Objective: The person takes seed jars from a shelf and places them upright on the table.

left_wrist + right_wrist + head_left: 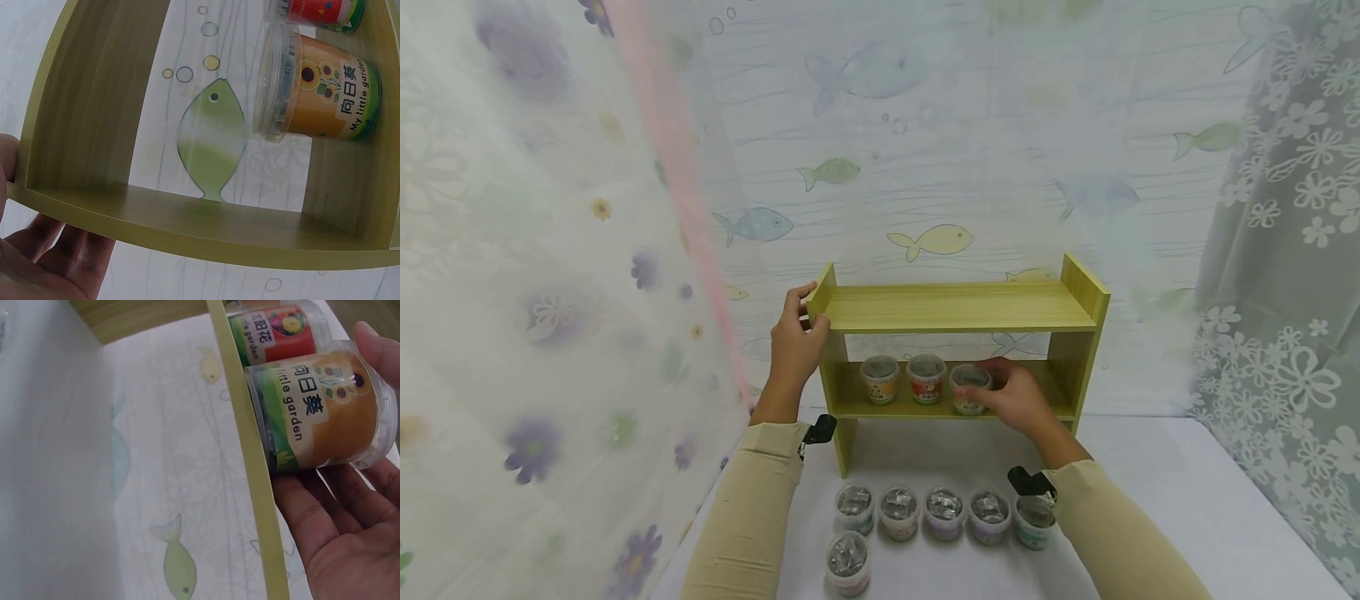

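My left hand (797,342) grips the upper left side panel of a yellow-green wooden shelf (955,307), with thumb and fingers on either side of the board. On the middle board, my right hand (1018,396) holds a clear-lidded plastic cup with an orange sunflower label (340,412) between thumb and fingers, its base at the board's front edge. To its left stand a red-labelled cup (927,385) and another orange-labelled cup (881,387), also seen large as the orange cup (331,90) in the left wrist view.
Several lidded cups (898,512) form a row on the white tabletop (1120,500) before the shelf. One more cup (847,565) stands nearer, at the row's left end. A fish-patterned curtain (970,150) hangs behind, and a flowered curtain (565,333) hangs at the left.
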The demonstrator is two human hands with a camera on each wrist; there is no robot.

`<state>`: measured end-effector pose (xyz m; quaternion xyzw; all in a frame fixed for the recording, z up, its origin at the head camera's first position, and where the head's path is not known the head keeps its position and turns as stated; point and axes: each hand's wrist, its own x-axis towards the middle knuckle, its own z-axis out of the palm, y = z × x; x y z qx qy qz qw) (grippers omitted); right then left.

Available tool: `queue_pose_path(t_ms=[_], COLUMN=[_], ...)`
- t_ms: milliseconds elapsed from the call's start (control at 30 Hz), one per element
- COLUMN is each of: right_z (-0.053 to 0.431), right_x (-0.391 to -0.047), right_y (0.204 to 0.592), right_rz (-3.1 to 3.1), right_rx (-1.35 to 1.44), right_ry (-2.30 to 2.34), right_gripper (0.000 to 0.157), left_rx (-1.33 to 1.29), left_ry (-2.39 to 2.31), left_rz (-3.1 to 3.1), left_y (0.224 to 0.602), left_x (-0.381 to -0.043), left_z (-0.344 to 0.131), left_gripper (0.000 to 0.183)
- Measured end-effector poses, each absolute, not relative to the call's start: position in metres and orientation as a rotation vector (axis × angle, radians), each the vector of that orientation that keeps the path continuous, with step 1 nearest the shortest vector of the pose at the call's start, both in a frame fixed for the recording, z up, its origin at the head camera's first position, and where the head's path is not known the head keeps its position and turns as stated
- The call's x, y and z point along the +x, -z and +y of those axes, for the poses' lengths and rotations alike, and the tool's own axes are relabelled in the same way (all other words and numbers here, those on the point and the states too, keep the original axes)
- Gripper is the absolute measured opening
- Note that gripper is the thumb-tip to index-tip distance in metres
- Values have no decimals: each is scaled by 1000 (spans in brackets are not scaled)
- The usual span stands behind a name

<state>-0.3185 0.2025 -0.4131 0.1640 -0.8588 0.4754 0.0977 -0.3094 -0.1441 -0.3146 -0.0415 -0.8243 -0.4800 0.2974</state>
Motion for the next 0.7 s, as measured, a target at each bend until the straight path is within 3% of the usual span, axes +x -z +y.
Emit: queue_pose_path(t_ms=[700], right_z=[197], right_x=[-306], right_y=[411], right_rz=[-2567], right_rx=[491], right_ry=[-1484], right_gripper=[73], left_rx=[-136], left_ry=[1264], left_rz=[-2184], left_y=[317], left_x=[-313], left_z=[-147], left_gripper=[55])
